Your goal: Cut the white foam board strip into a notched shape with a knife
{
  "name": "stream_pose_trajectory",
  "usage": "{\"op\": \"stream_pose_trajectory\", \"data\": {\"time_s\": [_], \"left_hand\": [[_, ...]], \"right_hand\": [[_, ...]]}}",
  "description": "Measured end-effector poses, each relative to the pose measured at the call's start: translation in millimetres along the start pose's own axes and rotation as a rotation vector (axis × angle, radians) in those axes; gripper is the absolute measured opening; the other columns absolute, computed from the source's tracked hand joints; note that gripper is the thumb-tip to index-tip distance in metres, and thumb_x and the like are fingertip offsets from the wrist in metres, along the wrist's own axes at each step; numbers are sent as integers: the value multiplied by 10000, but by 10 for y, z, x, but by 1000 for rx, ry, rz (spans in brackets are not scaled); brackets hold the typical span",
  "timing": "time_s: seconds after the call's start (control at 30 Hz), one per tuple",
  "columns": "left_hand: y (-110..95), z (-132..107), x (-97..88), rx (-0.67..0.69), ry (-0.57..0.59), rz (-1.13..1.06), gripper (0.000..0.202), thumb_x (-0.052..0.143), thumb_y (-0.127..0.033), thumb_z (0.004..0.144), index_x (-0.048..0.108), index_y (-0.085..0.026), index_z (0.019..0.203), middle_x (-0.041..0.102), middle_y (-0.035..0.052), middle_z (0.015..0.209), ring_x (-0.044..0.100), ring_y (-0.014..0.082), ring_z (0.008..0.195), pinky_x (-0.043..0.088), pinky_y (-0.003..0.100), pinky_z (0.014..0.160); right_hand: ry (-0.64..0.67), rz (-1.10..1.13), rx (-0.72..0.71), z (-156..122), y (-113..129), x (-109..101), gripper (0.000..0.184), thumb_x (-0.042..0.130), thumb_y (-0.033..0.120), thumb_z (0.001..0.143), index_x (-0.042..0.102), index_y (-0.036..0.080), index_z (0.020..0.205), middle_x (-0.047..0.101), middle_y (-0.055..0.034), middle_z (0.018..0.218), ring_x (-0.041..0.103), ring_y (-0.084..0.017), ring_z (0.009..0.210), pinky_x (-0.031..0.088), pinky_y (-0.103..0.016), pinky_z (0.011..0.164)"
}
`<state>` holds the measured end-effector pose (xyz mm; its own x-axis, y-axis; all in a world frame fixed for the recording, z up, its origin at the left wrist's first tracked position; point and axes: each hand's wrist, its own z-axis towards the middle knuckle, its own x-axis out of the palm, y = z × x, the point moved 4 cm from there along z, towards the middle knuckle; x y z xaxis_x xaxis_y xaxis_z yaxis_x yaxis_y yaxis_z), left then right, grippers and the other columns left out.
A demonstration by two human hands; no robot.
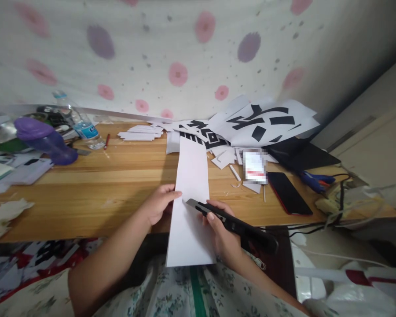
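Note:
A long white strip of paper or card point(193, 176) reaches from the middle of the table out over its front edge. My left hand point(160, 200) pinches the strip's left edge, thumb on top and fingers behind. My right hand point(222, 229) is closed around a black utility knife point(242, 226), and its fingers also lie by the strip's right edge. The knife's metal blade is out and points left, over the strip's face. Whether the blade tip touches the paper I cannot tell.
Printed sheets with black shapes point(264, 121) and paper scraps point(222, 158) lie behind. A phone point(289, 193) and blue-handled pliers point(317, 180) are at right. At left are a purple bottle point(46, 141), a water bottle point(86, 127) and stacked white strips point(141, 132).

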<state>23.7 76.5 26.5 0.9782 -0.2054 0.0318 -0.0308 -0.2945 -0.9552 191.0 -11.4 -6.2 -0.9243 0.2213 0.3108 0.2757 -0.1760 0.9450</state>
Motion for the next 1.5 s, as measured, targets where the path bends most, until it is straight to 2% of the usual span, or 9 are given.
{"op": "stream_pose_trajectory", "data": {"time_s": [0.07,0.3,0.5,0.77,0.9,1.0,1.2,1.37,1.5], "left_hand": [[44,-70,76,-38,49,-92,407,774,-328,512,679,-106,839,722,91,734,634,196,585,493,309,569],[98,-222,122,-32,14,-380,419,779,-279,525,647,-149,901,744,47,739,671,201,603,491,282,565],[59,-423,91,-34,37,-526,372,786,-240,536,688,-130,878,759,76,753,699,236,617,534,312,582],[110,-568,103,-49,160,-609,364,806,-251,538,724,-106,862,763,99,760,716,272,701,566,353,677],[77,-561,-7,-23,58,-490,435,825,-285,576,678,-136,957,766,101,848,718,291,779,552,363,694],[-70,-466,-135,21,110,-303,574,835,-372,589,625,-156,1078,759,100,880,709,272,722,534,346,628],[-277,-77,-421,156,97,198,589,723,-624,639,635,-144,971,732,80,789,656,231,614,486,316,560],[-283,234,-417,269,52,482,410,747,-518,645,670,-160,829,735,87,846,663,290,779,467,327,675],[-291,420,-377,328,-1,666,335,742,-442,657,682,-203,885,739,82,921,664,315,854,457,339,735]], "right_hand": [[23,70,26,-8,-1,26,297,731,395,778,653,228,1011,670,6,696,598,-143,624,480,-289,631],[-53,175,-56,-72,94,-43,252,726,370,775,677,229,977,662,10,678,565,-128,573,439,-255,550],[86,157,-139,-188,238,-41,272,709,391,793,674,253,1025,741,-57,976,603,-136,586,471,-289,550],[162,21,-107,-326,236,-81,362,700,483,772,673,242,1041,751,-91,964,635,-174,608,514,-322,550],[161,-61,-97,-363,261,-27,346,715,474,757,691,237,1008,745,-104,998,660,-198,668,531,-332,569],[126,-91,-111,-352,278,-20,336,724,485,742,703,237,968,743,-94,959,665,-208,683,535,-336,583],[13,-80,-111,-314,212,-164,301,719,441,763,693,240,985,688,-22,726,610,-168,572,500,-299,542],[-94,-98,-96,-257,104,-314,247,709,403,788,684,240,971,656,8,648,590,-148,531,484,-274,518],[-113,-258,-95,-157,152,-367,270,715,408,779,690,225,976,702,-28,736,628,-167,580,525,-295,544]]}}
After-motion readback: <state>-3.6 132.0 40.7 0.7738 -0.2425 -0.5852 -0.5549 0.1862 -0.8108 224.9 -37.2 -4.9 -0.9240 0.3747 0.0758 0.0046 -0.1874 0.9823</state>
